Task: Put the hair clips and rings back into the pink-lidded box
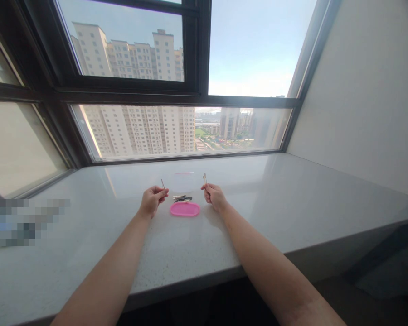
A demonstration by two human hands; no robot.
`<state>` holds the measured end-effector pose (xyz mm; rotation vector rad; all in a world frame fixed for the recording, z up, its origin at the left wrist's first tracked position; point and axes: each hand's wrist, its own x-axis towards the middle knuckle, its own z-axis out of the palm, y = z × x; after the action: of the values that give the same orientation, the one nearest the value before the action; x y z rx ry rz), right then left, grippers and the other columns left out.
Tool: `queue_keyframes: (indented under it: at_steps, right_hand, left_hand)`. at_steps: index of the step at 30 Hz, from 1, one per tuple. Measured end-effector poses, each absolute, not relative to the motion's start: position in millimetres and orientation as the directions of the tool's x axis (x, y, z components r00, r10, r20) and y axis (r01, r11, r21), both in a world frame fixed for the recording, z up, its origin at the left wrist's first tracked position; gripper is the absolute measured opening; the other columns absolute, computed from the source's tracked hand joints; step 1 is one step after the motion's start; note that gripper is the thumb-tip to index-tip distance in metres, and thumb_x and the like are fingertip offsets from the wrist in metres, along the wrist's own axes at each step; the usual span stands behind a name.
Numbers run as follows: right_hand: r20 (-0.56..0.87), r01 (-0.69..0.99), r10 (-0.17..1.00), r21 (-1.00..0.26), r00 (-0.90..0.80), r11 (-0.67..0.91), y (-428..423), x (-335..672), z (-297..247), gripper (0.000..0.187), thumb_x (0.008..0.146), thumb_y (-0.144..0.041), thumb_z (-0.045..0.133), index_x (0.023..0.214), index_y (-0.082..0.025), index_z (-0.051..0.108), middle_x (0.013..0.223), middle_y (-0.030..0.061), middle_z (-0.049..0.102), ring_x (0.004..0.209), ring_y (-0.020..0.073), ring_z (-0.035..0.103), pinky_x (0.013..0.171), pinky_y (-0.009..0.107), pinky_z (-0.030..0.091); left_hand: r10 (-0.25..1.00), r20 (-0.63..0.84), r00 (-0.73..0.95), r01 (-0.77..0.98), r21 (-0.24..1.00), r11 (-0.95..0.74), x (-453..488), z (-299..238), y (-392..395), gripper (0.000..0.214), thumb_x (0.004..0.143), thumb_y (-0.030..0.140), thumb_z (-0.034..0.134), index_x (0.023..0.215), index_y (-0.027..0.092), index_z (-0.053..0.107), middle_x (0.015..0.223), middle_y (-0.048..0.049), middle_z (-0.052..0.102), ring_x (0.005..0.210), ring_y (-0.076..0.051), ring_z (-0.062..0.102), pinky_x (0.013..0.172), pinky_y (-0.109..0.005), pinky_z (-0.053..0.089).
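My left hand [152, 199] is closed in a pinch on a slim metallic stick-like piece [162, 184], which points upward from the fingertips. Across from it, my right hand [213, 195] pinches a small gold-coloured piece [205, 178] with a loop-like upper end, held upright; its exact kind is too small to tell. Between the hands, on the white counter, lies a pile of small black and metallic pieces [182, 198]. Just in front of the pile, on my side, sits a pink oval tray [185, 209]. Both hands are apart from the tray and the pile.
A thin pinkish strip [184, 173] lies farther back on the white stone counter [258, 203]. Dark-framed windows [177, 99] stand behind it, and a white wall [360, 104] rises at the right. A blurred-out patch [30, 222] covers something at the left.
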<state>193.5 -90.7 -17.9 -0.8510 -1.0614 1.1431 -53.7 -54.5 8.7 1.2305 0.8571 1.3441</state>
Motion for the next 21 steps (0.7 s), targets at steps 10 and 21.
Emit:
queue_keyframes:
  at_steps: [10,21]
  right_hand:
    - [0.22,-0.231,0.971,-0.944,0.096,0.237,-92.7,192.2,-15.7,0.039,0.071,-0.054,0.058,0.076,-0.016,0.056,0.042,-0.0087,0.036,0.032,0.0044,0.027,0.033,0.019,0.015]
    - [0.242,-0.118,0.954,-0.957,0.177,0.264,-93.8,190.6,-14.3,0.038,0.062,-0.047,0.068,0.077,-0.012,0.064,0.04,-0.0074,0.037,0.035,0.0049,0.028,0.034,0.02,0.016]
  left_hand:
    - [0.973,0.182,0.14,-0.248,0.958,-0.143,-53.6,10.5,-56.7,0.032,0.053,0.029,0.08,0.06,0.014,0.054,0.052,-0.0014,0.062,0.043,-0.006,0.045,0.045,-0.02,0.03]
    - [0.969,0.164,0.183,-0.258,0.959,-0.113,-52.5,10.5,-57.5,0.033,0.056,0.032,0.08,0.077,0.01,0.067,0.061,-0.0042,0.064,0.05,-0.01,0.052,0.051,-0.024,0.039]
